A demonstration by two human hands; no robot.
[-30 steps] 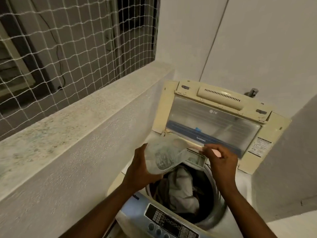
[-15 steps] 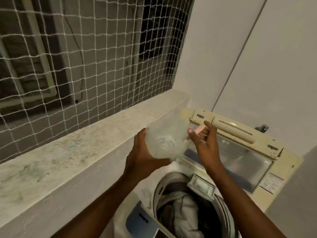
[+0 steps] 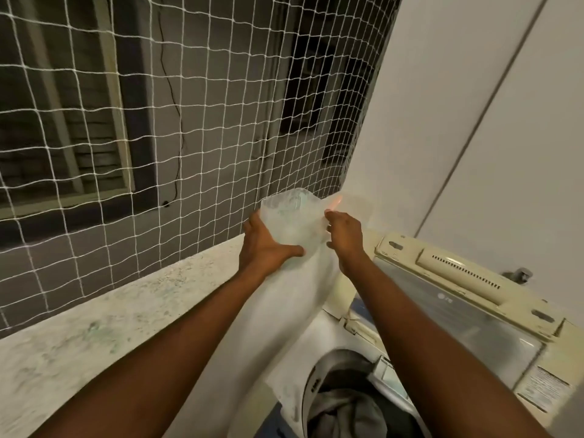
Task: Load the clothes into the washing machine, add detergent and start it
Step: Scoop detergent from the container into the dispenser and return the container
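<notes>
A clear plastic detergent container [image 3: 292, 216] is held up over the far end of the speckled ledge [image 3: 126, 317]. My left hand [image 3: 265, 248] grips its lower left side. My right hand [image 3: 344, 235] pinches its right rim, where a small pink object [image 3: 335, 202] shows, blurred. Below at the right stands the top-loading washing machine [image 3: 347, 336] with its cream lid [image 3: 467, 298] raised. Grey and white clothes [image 3: 344, 412] lie in the drum. The control panel is out of view.
A white rope net [image 3: 189, 121] covers the opening above the ledge. White walls [image 3: 489, 105] rise behind the machine, and a metal tap [image 3: 521, 275] sticks out behind the lid.
Both hands have lifted the container up and left, away from above the drum to over the ledge. The view has tilted upward, so the machine sits lower in frame.
</notes>
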